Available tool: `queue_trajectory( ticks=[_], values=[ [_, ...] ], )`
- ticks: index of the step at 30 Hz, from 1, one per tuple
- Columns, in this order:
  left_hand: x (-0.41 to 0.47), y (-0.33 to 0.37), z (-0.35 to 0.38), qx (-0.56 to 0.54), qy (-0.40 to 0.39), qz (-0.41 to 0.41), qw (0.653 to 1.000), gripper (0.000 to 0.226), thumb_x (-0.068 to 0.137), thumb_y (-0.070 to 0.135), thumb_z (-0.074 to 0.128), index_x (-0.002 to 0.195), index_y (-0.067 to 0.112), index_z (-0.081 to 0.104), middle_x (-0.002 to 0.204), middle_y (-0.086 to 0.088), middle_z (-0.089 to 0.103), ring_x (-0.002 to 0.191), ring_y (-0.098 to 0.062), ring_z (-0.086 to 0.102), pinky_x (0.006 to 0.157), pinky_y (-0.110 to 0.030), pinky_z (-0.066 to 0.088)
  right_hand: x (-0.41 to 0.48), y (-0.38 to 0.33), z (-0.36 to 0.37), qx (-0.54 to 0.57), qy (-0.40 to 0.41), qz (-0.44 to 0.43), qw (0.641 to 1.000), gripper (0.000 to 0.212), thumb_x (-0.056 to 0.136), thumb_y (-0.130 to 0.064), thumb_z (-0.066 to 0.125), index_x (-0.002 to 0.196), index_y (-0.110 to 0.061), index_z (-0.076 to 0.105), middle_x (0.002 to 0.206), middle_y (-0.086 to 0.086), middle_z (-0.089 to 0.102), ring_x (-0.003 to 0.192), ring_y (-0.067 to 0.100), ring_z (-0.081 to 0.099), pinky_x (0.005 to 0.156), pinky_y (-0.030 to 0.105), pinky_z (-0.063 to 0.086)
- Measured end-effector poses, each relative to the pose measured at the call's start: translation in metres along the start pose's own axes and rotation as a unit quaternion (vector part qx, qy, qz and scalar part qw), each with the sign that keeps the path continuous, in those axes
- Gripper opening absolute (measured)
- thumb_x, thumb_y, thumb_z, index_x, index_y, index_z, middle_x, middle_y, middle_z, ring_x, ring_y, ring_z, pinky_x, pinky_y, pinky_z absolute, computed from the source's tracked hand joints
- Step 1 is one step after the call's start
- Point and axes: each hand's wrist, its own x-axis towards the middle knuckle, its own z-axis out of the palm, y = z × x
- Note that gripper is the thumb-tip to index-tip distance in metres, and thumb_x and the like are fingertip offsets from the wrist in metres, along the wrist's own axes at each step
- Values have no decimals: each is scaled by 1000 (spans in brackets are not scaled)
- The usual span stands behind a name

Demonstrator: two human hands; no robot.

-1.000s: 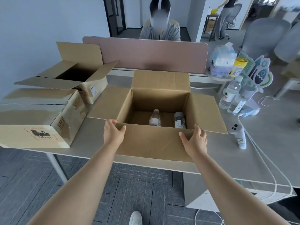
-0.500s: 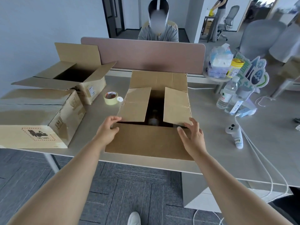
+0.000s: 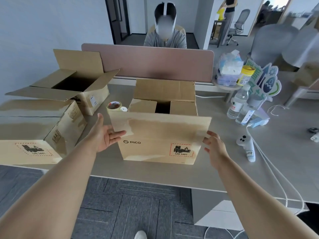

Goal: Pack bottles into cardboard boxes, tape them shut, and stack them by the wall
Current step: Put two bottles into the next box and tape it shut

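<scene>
Room: pale blue-grey wall [image 3: 43, 31] on the left, open office behind, dark grey carpet tiles [image 3: 138, 204] below. A seated person in a grey top [image 3: 164, 38] is cut off at the chest by the dusty-pink desk divider [image 3: 155, 62]. Far background is blurred; a second person standing at the back is cut off at the top edge.

Surface: light grey desk [image 3: 224, 169], near edge running across the view.

Brown PICO-printed cardboard box [image 3: 160, 149] sits mid-desk. Its near flap stands up and hides most of the inside. Two side flaps are folded in, the far flap is upright, and only a dark gap shows between the side flaps. No contents can be made out.

Closed brown cardboard box with shiny tape [image 3: 34, 131] is at far left, partly cut off by the frame. Open empty-looking brown box [image 3: 69, 83] sits behind it; its interior is in shadow.

Left hand [image 3: 103, 135]: open, palm up, fingertips touching the near flap's left edge. Right hand [image 3: 215, 149]: fingers spread, just beside the flap's right edge; can't tell if it's touching.

Two clear plastic water bottles [image 3: 239, 104] stand on the desk to the right, outside the box. White handheld controller [image 3: 246, 147] lies near them. Roll of yellowish tape [image 3: 114, 106] is half hidden behind the flap.
</scene>
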Motion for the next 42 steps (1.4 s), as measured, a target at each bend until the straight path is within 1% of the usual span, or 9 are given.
queue_trajectory(
  ticks=[4, 10, 14, 17, 24, 29, 36, 40, 42],
  values=[
    [8, -2, 0, 0, -4, 6, 1000, 92, 83, 75, 5, 130, 5, 42, 86, -8, 74, 98, -17, 63, 95, -36, 42, -1, -6, 7, -64, -23, -12, 998, 48, 85, -5, 48, 130, -15, 40, 104, 3, 58, 83, 11, 51, 66, 23, 36],
    [31, -4, 11, 227, 165, 130, 951, 44, 83, 23, 68, 118, 3, 52, 84, 0, 64, 55, -13, 67, 74, -38, 54, 11, -11, 37, -260, 61, -131, 955, 64, 82, -17, 49, 141, -23, 26, 142, 6, 40, 123, 32, 39, 101, 43, 36],
    [40, -1, 11, 395, 231, 179, 871, 46, 74, 27, 75, 113, 10, 56, 98, 2, 61, 95, -24, 61, 88, -35, 46, 12, -15, 53, -508, 74, -257, 819, 55, 86, -20, 54, 137, -22, 36, 155, 7, 11, 136, 32, 17, 109, 44, 24],
    [49, 0, 9, 454, 233, 197, 837, 50, 71, 31, 77, 113, 15, 56, 117, -4, 56, 105, -21, 56, 86, -30, 40, 20, -16, 72, -572, 29, -295, 765, 36, 90, -24, 52, 125, -20, 50, 156, 6, 8, 142, 29, 8, 114, 44, 17],
    [87, 22, 3, 428, 182, 215, 858, 56, 74, 35, 75, 120, 17, 49, 125, 1, 48, 104, -15, 51, 84, -25, 36, 43, -27, 124, -584, -15, -328, 743, 30, 93, -34, 48, 115, -17, 57, 127, 1, 51, 117, 25, 42, 101, 35, 30],
    [139, 57, 14, 398, 104, 209, 887, 58, 90, 44, 52, 139, 18, 36, 144, 1, 37, 133, -18, 36, 103, -32, 29, 69, -38, 163, -507, 24, -356, 785, 32, 85, -39, 62, 102, -12, 66, 124, 3, 55, 114, 28, 46, 97, 37, 33],
    [207, 86, 31, 262, -44, 111, 958, 55, 98, 37, 39, 147, 23, 19, 149, 10, 28, 135, -11, 29, 116, -39, 19, 99, -39, 197, -541, 73, -305, 780, 45, 89, -40, 53, 128, -18, 50, 137, 1, 42, 125, 27, 36, 104, 37, 28],
    [227, 86, 30, 150, -76, 82, 982, 20, 98, 30, 39, 113, 30, 53, 117, 8, 51, 103, -5, 48, 90, -26, 36, 103, -38, 198, -527, 105, -283, 795, 55, 89, -33, 55, 138, -17, 39, 147, 4, 33, 133, 29, 29, 107, 42, 29],
    [227, 87, 30, 114, -96, 92, 985, 27, 102, 31, 29, 103, 28, 55, 104, 7, 58, 93, -7, 51, 80, -24, 36, 103, -40, 199, -508, 134, -299, 797, 58, 90, -34, 52, 141, -14, 34, 152, 7, 28, 137, 31, 26, 111, 45, 26]
  ],
)
